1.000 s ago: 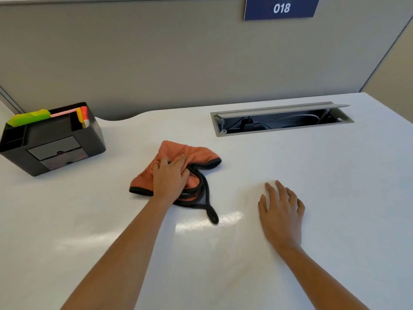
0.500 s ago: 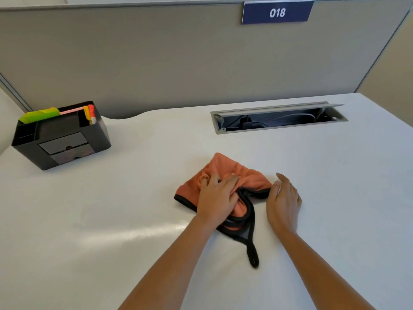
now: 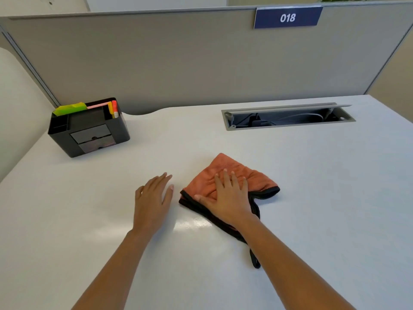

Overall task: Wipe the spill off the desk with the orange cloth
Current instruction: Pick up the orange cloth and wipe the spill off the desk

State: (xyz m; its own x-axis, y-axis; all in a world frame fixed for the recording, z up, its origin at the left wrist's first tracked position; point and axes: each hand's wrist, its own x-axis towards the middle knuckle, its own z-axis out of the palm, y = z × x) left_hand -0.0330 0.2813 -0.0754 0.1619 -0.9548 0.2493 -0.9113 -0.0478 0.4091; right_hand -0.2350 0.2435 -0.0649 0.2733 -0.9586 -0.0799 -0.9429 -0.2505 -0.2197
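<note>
The orange cloth [image 3: 257,180], edged in black, lies bunched on the white desk [image 3: 324,209] near its middle. My right hand [image 3: 228,198] lies flat on top of it with fingers spread, pressing it down. A black loop [image 3: 255,260] of the cloth trails out beside my right forearm. My left hand [image 3: 154,198] rests flat on the bare desk just left of the cloth, apart from it and holding nothing. I cannot make out a distinct spill; only a bright glare patch [image 3: 192,224] shows in front of the cloth.
A black desk organizer [image 3: 89,133] with coloured markers stands at the back left. An open cable tray [image 3: 288,117] is set into the desk at the back right. A grey partition [image 3: 201,63] with a blue 018 sign closes the far side.
The cloth has passed from my left hand to my right. My left hand has come off it and now rests on the desk to its left; the cloth has shifted right.
</note>
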